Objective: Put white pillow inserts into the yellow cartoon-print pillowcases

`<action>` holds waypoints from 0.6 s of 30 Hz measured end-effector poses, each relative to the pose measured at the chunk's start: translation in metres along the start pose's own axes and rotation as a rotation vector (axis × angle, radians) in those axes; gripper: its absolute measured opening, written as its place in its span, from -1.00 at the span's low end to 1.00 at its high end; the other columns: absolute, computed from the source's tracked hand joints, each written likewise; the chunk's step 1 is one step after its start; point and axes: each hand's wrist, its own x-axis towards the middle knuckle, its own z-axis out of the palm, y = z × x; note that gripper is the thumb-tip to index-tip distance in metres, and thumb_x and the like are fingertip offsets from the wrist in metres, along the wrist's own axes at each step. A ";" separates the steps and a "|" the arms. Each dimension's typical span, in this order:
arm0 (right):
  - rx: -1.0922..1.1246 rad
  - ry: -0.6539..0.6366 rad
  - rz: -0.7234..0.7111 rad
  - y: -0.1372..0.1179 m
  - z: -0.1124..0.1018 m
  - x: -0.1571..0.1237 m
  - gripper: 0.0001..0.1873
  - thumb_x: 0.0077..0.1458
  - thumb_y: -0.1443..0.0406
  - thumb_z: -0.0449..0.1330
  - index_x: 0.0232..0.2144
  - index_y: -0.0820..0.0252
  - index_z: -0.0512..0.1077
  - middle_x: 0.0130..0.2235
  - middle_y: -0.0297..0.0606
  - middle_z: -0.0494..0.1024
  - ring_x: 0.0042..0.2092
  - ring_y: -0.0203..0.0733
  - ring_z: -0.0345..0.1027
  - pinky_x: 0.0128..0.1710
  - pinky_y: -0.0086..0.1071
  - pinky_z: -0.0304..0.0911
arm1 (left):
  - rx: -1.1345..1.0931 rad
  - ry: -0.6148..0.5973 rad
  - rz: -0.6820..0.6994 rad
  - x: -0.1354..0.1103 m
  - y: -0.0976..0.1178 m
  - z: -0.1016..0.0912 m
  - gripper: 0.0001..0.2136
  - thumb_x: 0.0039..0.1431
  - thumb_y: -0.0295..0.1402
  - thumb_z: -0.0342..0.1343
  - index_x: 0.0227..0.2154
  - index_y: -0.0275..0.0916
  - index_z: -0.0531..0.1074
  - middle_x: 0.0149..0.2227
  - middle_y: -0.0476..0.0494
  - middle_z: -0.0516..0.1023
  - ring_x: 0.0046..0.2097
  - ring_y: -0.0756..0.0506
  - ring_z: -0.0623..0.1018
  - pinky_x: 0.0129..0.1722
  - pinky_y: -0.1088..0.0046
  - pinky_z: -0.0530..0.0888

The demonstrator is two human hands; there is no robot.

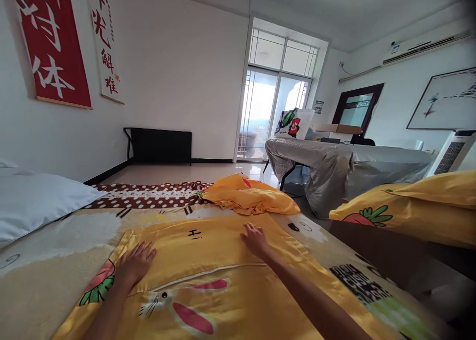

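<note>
A yellow pillowcase (208,260) with a rabbit and carrot print lies flat on the bed in front of me. My left hand (137,261) rests palm down on its left part, fingers spread. My right hand (255,239) presses flat on its upper right part, fingers stretched out. Neither hand holds anything. A second, crumpled yellow pillowcase (249,195) lies beyond the flat one, near the bed's far edge.
A white pillow (33,198) lies at the left. Brown polka-dot cloth (148,193) runs along the bed's far side. A yellow pillow (416,211) sits at the right. A table under a silver cover (345,169) stands across the floor, before a glass door (273,111).
</note>
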 end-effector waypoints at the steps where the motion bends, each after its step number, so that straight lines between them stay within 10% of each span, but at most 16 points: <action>1: 0.049 -0.033 -0.089 -0.034 0.009 0.002 -0.52 0.25 0.18 -0.09 0.15 0.27 0.20 0.19 -0.05 0.26 0.20 -0.12 0.11 0.16 -0.26 -0.04 | 0.001 0.002 0.002 0.000 0.000 0.000 -0.48 0.24 -0.15 -0.27 0.23 -0.15 0.12 0.31 -0.05 0.05 0.32 -0.11 0.04 0.26 0.13 0.00; 5: 0.209 -0.159 -0.439 -0.159 0.049 -0.006 -0.43 0.22 -0.02 -0.11 0.20 0.03 0.12 0.24 -0.26 0.21 0.24 -0.24 0.05 0.13 -0.34 0.04 | 0.004 0.012 0.002 -0.001 -0.002 0.000 -0.48 0.23 -0.15 -0.26 0.22 -0.15 0.13 0.30 -0.05 0.08 0.32 -0.10 0.06 0.26 0.15 0.01; 9: 0.378 -0.252 -0.716 -0.205 0.070 -0.009 -0.43 0.23 -0.03 -0.16 0.19 0.01 0.13 0.27 -0.19 0.14 0.29 -0.12 -0.07 0.18 -0.07 -0.07 | 0.010 0.021 -0.010 0.001 -0.002 0.001 -0.48 0.24 -0.16 -0.29 0.23 -0.15 0.12 0.30 -0.03 0.08 0.31 -0.09 0.07 0.26 0.16 0.01; 18: 0.155 -0.295 -0.215 -0.037 0.056 0.053 -0.37 0.25 0.00 -0.25 0.28 0.10 0.00 0.34 -0.20 -0.10 0.34 -0.15 -0.27 0.25 -0.11 -0.24 | -0.003 0.018 -0.029 0.003 -0.002 0.003 -0.48 0.25 -0.12 -0.30 0.23 -0.12 0.12 0.30 0.00 0.08 0.31 -0.09 0.06 0.26 0.15 -0.01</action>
